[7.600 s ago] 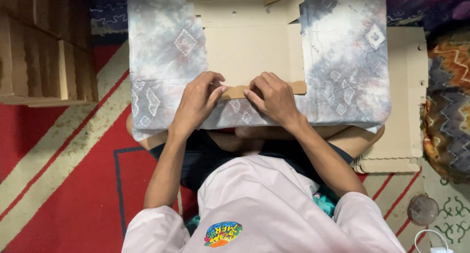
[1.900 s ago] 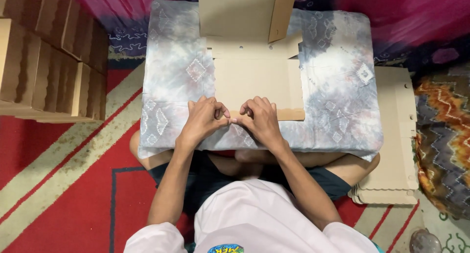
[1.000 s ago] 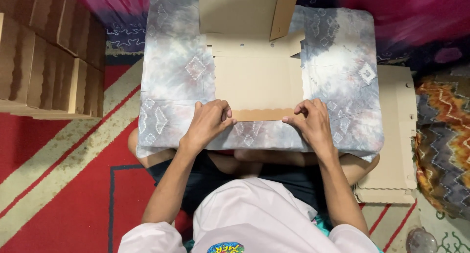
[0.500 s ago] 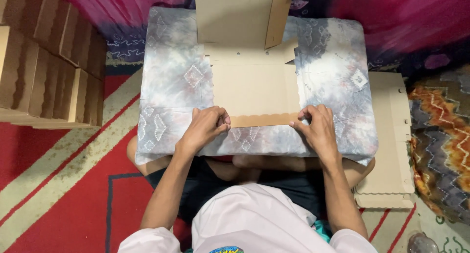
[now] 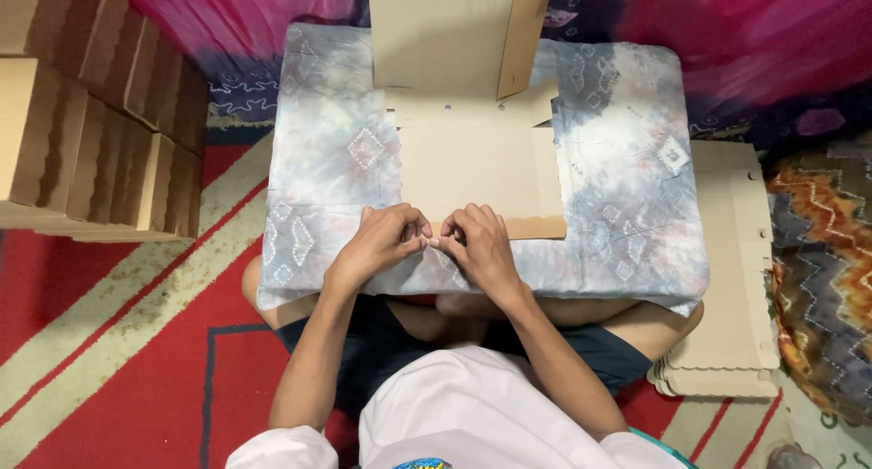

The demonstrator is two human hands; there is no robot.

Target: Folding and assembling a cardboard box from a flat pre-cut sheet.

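A flat cardboard box blank (image 5: 477,165) lies on a grey tie-dye cloth (image 5: 618,187) spread over the person's crossed legs. Its far panel stands up, with a side flap tilting off the right edge; its near edge is a folded strip running left to right. The left hand (image 5: 386,242) and the right hand (image 5: 481,246) meet at the left half of that strip, fingers curled and pinching the cardboard edge, their fingertips touching each other. The right half of the strip lies bare on the cloth.

Around the blank the cloth shows open margins left and right, wider than the one at the near edge, where the hands are. To the left, on the red patterned carpet (image 5: 118,342), stands a row of folded cardboard boxes (image 5: 91,133), well apart from the cloth. To the right a stack of flat blanks (image 5: 736,278) lies partly under the cloth's edge, beside a zigzag-patterned cushion (image 5: 822,278). A pink fabric (image 5: 745,33) lies beyond the cloth's far edge.
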